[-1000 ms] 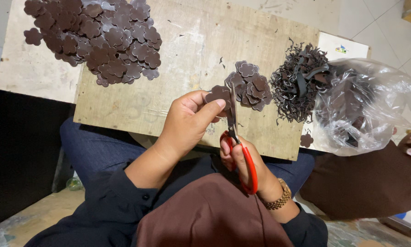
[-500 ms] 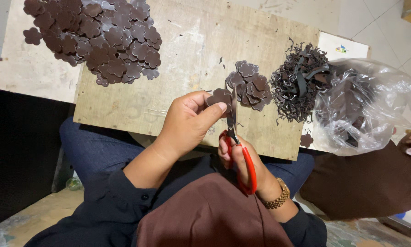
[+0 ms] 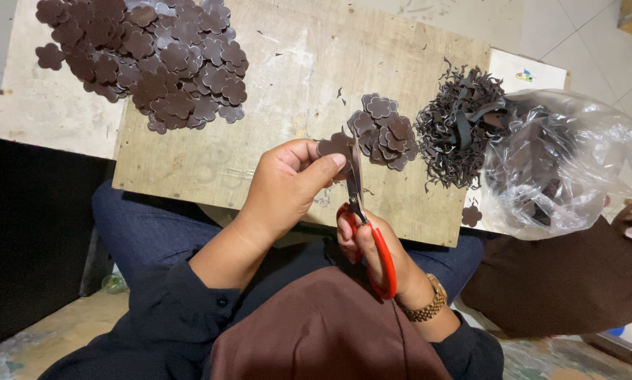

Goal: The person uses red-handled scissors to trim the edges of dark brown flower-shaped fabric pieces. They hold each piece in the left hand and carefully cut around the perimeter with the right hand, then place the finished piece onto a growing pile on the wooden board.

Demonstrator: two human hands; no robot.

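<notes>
Work surface: a bare wooden board across the lap, pale tiled floor beyond at 1 o'clock. Left hand pinches a brown flower-shaped piece at board centre. Right hand is closed around red-handled scissors, blades meeting the piece. Large flower pile at 11 o'clock, small pile and dark offcuts at 2 o'clock, clear plastic bag at 3 o'clock.

The single head-worn camera is looking steeply down from above the person's lap, sitting close over the pale, scuffed plywood board. It is facing forward across the board toward the white tiled floor beyond, with no second view sharing the scene.
</notes>
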